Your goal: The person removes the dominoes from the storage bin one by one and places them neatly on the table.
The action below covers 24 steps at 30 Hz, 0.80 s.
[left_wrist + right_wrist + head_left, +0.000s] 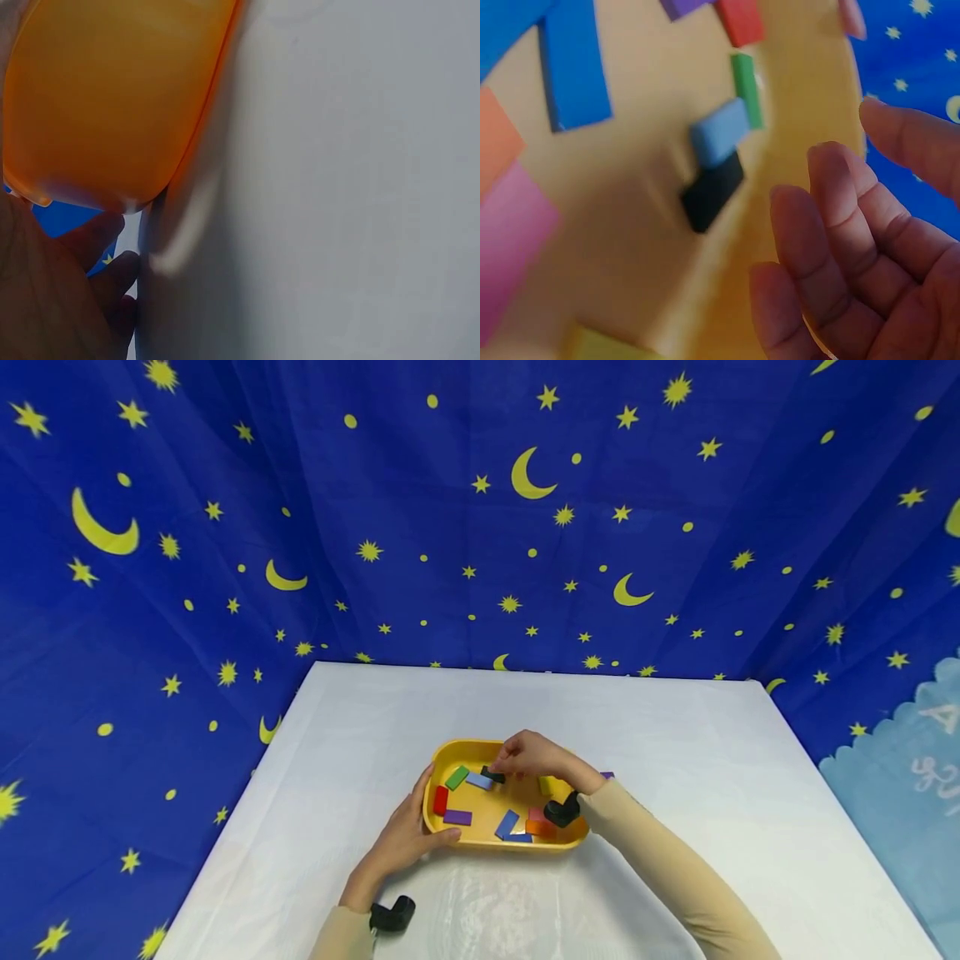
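Beige sleeves (pixel 667 868) come in over the tabletop (pixel 675 727), a black wrist camera (pixel 392 914) at each cuff. Beyond them the left hand (pixel 403 837) grips the yellow tray (pixel 487 808) around its near left corner, thumb on the near edge, fingers along the left end. Along the tray's near edge lie two blue blocks (pixel 506 824), with an orange block (pixel 541 829) and a pink block (pixel 537 814) towards the near right corner; a purple block (pixel 457 817) and a red block (pixel 440 801) sit by the left end. Farther back come a green block (pixel 457 777), a light blue block (pixel 479 781) and a black block (pixel 492 774) — the light blue one between the other two. Over the tray's far edge hangs the right hand (pixel 536 754), fingers loosely bent, holding nothing; its wrist view shows a gap between them and the black block. Behind the tabletop's far edge hangs a starry blue curtain (pixel 450 527).

The step in hand looks like a pick or a set-down at the black block — which, I cannot tell. Grasping it would call for fingertips on its sides, without nudging the light blue block.
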### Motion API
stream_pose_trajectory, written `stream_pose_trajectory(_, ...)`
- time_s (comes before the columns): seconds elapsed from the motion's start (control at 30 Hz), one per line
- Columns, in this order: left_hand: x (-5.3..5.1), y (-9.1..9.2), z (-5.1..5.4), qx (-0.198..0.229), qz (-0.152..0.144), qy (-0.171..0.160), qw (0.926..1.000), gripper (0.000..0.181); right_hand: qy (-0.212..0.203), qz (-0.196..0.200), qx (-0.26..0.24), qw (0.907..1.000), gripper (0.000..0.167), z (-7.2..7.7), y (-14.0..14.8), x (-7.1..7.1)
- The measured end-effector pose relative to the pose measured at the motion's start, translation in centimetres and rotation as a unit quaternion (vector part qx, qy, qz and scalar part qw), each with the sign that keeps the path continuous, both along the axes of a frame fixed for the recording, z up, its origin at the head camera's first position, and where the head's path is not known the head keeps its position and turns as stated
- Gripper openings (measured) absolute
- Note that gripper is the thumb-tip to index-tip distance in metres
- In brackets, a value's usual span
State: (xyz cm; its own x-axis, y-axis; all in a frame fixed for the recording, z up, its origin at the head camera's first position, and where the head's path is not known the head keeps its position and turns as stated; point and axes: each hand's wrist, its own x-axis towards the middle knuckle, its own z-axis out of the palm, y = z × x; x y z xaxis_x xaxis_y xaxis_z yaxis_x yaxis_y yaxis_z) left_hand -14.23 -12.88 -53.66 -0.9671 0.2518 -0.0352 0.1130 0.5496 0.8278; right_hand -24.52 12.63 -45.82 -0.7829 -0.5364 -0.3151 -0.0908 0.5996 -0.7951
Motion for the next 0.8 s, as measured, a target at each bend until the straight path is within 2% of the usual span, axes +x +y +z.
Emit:
stream_pose_trajectory(0.3, 0.1, -0.1, -0.2, 0.000, 0.002, 0.000, 1.0000, 0.107, 0.022, 0.037, 0.039, 0.9983, 0.017, -1.3, -1.8, 0.6)
stream_pose_trajectory(0.47, 0.1, 0.0, -0.4, 0.000, -0.002, 0.003, 1.0000, 0.106, 0.054, 0.029, 0.086, 0.9944, 0.012, -2.0, -2.3, 0.7)
stream_pose_trajectory(0.8, 0.1, -0.1, -0.1, 0.001, -0.002, 0.004, 1.0000, 0.106, 0.119, 0.007, 0.151, 0.9813, 0.024, -2.6, -2.6, 0.8)
